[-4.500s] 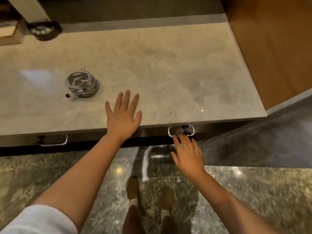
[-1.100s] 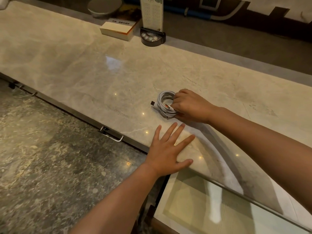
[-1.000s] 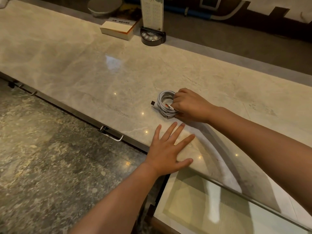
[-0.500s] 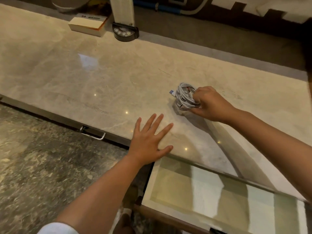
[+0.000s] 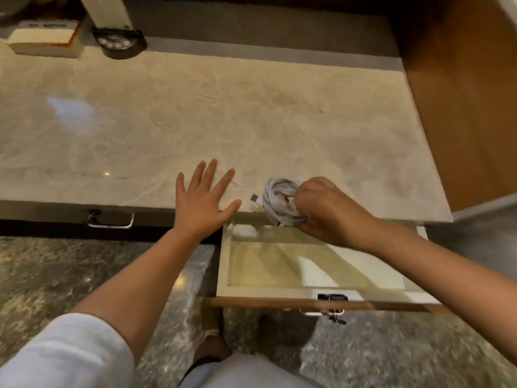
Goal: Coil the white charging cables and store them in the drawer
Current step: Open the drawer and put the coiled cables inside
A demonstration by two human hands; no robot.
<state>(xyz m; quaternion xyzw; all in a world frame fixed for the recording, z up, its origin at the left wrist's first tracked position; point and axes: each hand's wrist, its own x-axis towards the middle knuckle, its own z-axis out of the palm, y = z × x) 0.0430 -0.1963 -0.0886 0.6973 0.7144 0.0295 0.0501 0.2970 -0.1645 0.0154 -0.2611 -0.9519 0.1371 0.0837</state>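
Note:
A coil of white charging cable [image 5: 275, 201] with a blue-tipped plug sticking out to the left hangs over the counter's front edge, above the back of the open drawer [image 5: 223, 273]. My right hand [image 5: 326, 210] is shut on the coil's right side. My left hand [image 5: 202, 201] lies flat with fingers spread on the marble counter [image 5: 167, 130], just left of the drawer. The pale drawer interior shows nothing inside.
A second drawer with a metal handle [image 5: 110, 219] is closed to the left. A box [image 5: 44, 42] and a sign stand on a dark round base [image 5: 119, 44] sit at the counter's back left. A wooden panel [image 5: 461, 93] borders the right. My feet stand below the drawer front.
My right hand has carried the cable coil from the middle of the counter toward me, to the front edge above the open drawer. My left hand stays flat on the counter.

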